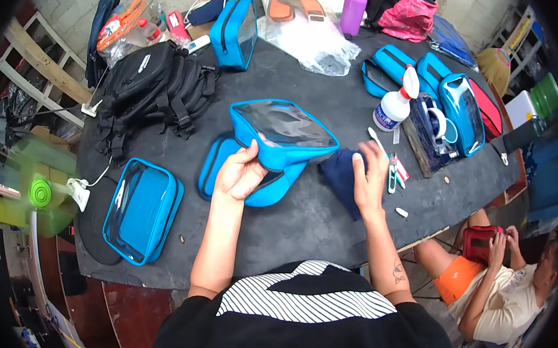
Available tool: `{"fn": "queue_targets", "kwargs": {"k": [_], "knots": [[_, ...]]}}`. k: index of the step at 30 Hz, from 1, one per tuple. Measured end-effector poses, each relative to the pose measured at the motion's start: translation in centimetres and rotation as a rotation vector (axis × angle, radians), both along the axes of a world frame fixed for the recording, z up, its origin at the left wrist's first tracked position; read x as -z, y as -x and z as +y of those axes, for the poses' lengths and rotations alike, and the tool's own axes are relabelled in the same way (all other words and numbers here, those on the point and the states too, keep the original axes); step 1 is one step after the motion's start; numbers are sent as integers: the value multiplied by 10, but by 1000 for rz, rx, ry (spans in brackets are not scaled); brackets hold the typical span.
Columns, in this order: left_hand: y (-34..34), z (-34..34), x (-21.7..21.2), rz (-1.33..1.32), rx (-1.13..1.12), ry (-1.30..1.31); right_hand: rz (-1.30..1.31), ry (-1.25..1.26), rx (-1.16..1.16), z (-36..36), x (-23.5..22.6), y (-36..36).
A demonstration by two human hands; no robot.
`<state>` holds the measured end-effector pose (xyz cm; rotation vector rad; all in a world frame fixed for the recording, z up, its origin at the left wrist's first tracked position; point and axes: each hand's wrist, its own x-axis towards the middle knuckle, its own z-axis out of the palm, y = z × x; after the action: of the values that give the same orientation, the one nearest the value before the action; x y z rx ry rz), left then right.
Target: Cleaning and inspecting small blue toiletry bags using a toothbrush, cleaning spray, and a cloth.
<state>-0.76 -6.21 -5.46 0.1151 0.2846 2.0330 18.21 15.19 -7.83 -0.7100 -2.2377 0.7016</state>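
My left hand [241, 174] is closed on the near edge of a blue pouch [281, 149] with a clear plastic top, held tilted above the table. Under it lies another blue pouch [209, 169], partly hidden. My right hand [370, 177] hovers with bent fingers apart and nothing visible in them. Beside that hand lies a crumpled navy cloth [342, 175]. A white toothbrush [376, 139] and a small green-and-white tool [392, 175], perhaps thread snips, are just to its right. At the left stands a blue pouch with a clear front [140, 213].
A white spray bottle [392, 111] stands near several blue pouches [461, 112] at the right. A black backpack [149, 81] fills the left back, with an upright blue bag [235, 35] beside it. A purple bottle [353, 11] is behind. A seated person [498, 280] handles a red pouch.
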Motion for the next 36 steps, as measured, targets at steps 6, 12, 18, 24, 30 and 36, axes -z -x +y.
{"fn": "queue_targets", "kwargs": {"k": [6, 12, 18, 24, 30, 36], "knots": [[30, 22, -5, -129, 102, -48, 637, 1185, -670, 12, -32, 48], [14, 32, -33, -48, 160, -97, 788, 1674, -888, 30, -47, 68], [14, 29, -45, -144, 64, 112, 771, 1590, -791, 18, -73, 70], [1, 38, -72, 47, -82, 172, 976, 1762, -650, 28, -48, 72], [-17, 51, -87, 634, -392, 490, 882, 1638, -647, 13, -37, 73], [-23, 51, -85, 996, -578, 632, 757, 1295, -687, 26, -6, 74]]}}
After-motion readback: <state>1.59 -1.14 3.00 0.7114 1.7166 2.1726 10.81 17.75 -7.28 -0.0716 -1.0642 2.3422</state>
